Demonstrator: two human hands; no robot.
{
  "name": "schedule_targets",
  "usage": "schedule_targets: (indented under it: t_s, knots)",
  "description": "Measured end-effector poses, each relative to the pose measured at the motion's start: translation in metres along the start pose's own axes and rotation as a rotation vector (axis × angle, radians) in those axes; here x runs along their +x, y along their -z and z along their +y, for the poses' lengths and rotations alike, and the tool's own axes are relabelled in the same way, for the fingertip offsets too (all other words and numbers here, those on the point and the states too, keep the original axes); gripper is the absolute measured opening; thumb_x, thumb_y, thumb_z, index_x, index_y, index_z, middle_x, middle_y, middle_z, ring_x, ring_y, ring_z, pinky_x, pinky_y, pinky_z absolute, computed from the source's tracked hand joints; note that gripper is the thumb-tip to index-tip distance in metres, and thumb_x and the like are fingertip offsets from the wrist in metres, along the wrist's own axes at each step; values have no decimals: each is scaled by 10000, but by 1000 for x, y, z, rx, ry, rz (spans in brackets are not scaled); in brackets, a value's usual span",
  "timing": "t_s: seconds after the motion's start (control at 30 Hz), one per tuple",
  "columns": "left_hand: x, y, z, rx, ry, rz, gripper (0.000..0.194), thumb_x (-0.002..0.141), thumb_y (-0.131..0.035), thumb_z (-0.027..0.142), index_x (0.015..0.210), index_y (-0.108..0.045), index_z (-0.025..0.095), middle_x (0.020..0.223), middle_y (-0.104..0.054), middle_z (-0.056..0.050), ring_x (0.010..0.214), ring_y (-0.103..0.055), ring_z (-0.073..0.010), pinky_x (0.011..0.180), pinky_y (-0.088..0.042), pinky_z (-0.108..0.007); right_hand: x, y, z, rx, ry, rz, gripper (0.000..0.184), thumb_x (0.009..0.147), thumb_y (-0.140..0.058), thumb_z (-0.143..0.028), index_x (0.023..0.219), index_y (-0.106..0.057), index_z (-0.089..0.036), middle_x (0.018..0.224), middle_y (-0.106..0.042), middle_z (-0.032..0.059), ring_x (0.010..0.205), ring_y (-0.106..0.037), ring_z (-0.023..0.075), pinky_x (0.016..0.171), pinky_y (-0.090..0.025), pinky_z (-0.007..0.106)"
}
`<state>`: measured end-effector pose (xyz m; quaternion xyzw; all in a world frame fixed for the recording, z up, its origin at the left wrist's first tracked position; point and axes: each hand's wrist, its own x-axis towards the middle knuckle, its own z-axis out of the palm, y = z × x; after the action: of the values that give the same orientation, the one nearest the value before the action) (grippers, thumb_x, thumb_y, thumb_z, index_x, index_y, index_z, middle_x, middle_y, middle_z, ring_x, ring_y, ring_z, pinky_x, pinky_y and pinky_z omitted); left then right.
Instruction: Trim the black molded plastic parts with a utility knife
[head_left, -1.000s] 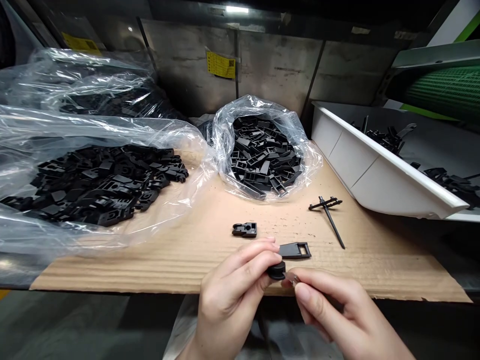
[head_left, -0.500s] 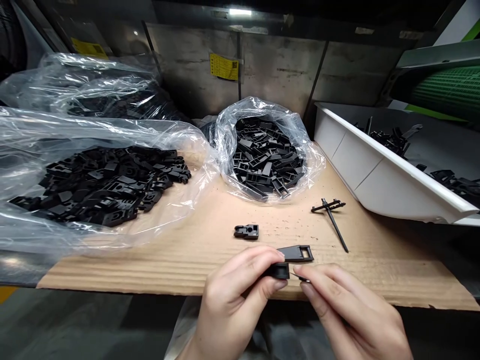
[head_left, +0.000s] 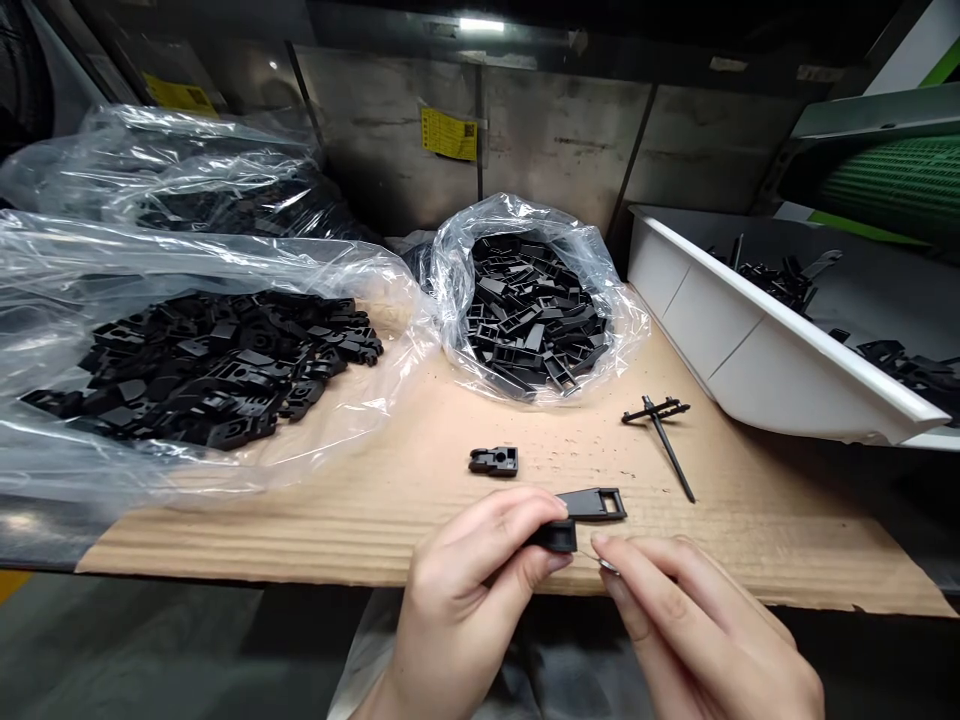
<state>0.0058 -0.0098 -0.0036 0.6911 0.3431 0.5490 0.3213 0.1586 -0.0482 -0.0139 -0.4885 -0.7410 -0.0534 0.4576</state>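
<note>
My left hand (head_left: 480, 590) is closed around a black plastic part (head_left: 556, 537), whose hollow end faces right; the rest of it is hidden by my fingers. Between the thumb and forefinger of my right hand (head_left: 697, 610) is a small, thin metal piece (head_left: 606, 565), its exact kind too small to tell. Its thin tip lies just right of the black part, apart from it. Behind my left fingertips a flat black clip-like piece (head_left: 596, 504) with a square opening lies on the cardboard (head_left: 375, 540). Farther back lies a small black block (head_left: 495, 461) with a round hole.
A black cross-shaped part with a long stem (head_left: 667, 445) lies to the right. Clear plastic bags (head_left: 405, 300) hold heaps of black parts (head_left: 202, 370) at left and black clip pieces (head_left: 532, 315) at centre. A white bin (head_left: 720, 340) with black parts stands at right.
The black part in my left hand has turned so its hollow end shows. My right hand has drawn the metal piece slightly right, away from the part. The view has shifted a little.
</note>
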Motion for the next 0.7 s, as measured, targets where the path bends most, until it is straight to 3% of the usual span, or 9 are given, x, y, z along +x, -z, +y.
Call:
schedule_targets:
  t_s: [0.23, 0.37, 0.57, 0.7]
  knots:
    - [-1, -2, -1, 24, 29, 45, 289, 728, -609, 14, 921, -682, 216, 900, -693, -3, 827, -654, -139, 730, -529, -147, -1, -4, -9, -108, 66, 37, 184, 786, -538, -95, 913, -632, -189, 623, -640, 14, 510, -584, 121, 502, -435, 229]
    - [0, -3, 1, 41, 57, 60, 214, 733, -635, 85, 894, -687, 218, 872, -698, -17, 784, -660, -176, 692, -553, -216, -2, -2, -6, -118, 20, 55, 202, 815, -496, -154, 955, -628, -216, 650, -642, 26, 538, -604, 138, 500, -433, 237]
    - [1, -2, 1, 31, 21, 45, 258, 723, -626, 38, 890, -686, 225, 863, -695, 3, 788, -655, -148, 712, -534, -173, 0, -5, 3, -23, 26, 30, 267, 796, -516, -100, 1012, -639, -196, 737, -648, 45, 626, -612, 134, 564, -463, 218]
    - [-1, -3, -1, 13, 44, 52, 266, 735, -609, 32, 900, -688, 227, 890, -694, 6, 815, -653, -147, 725, -533, -173, 1, -3, -10, -101, 49, 45, 173, 777, -546, -97, 856, -658, -202, 616, -633, 13, 508, -574, 115, 500, -430, 225]
